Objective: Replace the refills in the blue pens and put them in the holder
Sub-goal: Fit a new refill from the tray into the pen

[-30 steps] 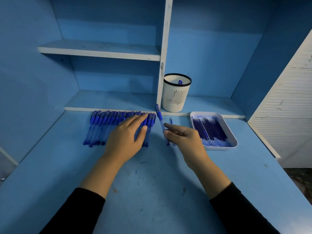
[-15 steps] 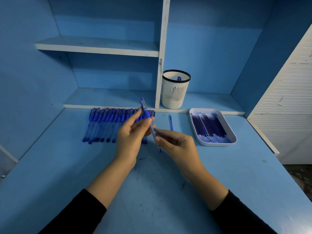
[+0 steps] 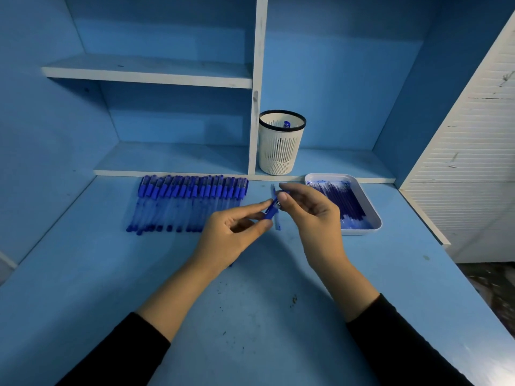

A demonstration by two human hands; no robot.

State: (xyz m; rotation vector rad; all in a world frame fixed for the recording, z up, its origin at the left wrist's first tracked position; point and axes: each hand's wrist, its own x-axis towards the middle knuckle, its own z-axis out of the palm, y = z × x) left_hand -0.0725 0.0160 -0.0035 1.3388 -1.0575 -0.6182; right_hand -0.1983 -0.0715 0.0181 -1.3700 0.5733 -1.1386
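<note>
Pen (image 3: 271,212) held just in front of the holder (image 3: 281,147): the grip of the left hand (image 3: 231,235) pinches it steady while the right hand (image 3: 315,218) pinches its upper end, probably to open it.

Pen holder (image 3: 281,151) at 12 o'clock: white, vertically slotted, black rim; row of pens (image 3: 189,204) at 10 o'clock: blue; tray (image 3: 361,232) at 2 o'clock: white.

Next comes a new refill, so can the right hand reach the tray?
Probably yes: the tray lies open right beside the right hand, nothing between them, but that hand pinches the pen.
</note>
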